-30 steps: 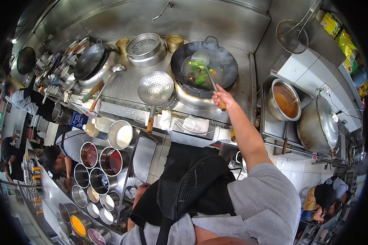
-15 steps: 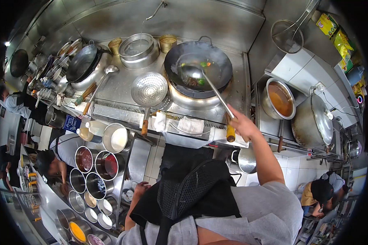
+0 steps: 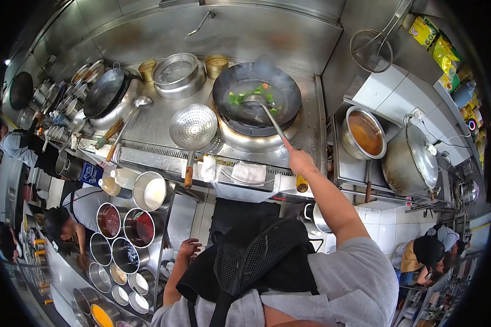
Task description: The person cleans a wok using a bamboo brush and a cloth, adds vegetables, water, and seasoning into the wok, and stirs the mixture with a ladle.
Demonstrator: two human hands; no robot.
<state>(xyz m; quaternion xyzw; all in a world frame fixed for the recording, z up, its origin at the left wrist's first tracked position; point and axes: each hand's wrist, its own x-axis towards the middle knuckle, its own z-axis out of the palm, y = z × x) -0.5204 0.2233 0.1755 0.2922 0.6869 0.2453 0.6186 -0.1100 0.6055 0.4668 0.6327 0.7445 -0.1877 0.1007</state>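
My right hand (image 3: 302,162) is closed round the handle of a long metal ladle (image 3: 271,117). The ladle's bowl rests inside a dark wok (image 3: 292,92), among green vegetable pieces (image 3: 236,98) and a few orange bits. Steam hangs over the wok, which sits on a round metal burner ring (image 3: 251,143). Down by the prep counter, my left hand (image 3: 189,248) hangs low with fingers loosely apart, holding nothing. Left of the wok lies a perforated strainer (image 3: 193,126) with a wooden handle, apart from both hands.
Steel pots with sauces and seasonings, including a red-filled pot (image 3: 143,226), crowd the left counter. A pot of brown liquid (image 3: 365,132) and a large lidded pot (image 3: 414,158) stand at right. A folded cloth (image 3: 249,172) lies along the stove's front. Co-workers (image 3: 86,210) work nearby.
My right hand has drawn the ladle slightly down and left within the wok. The green pieces lie more to the left, spread out. My left hand has risen slightly.
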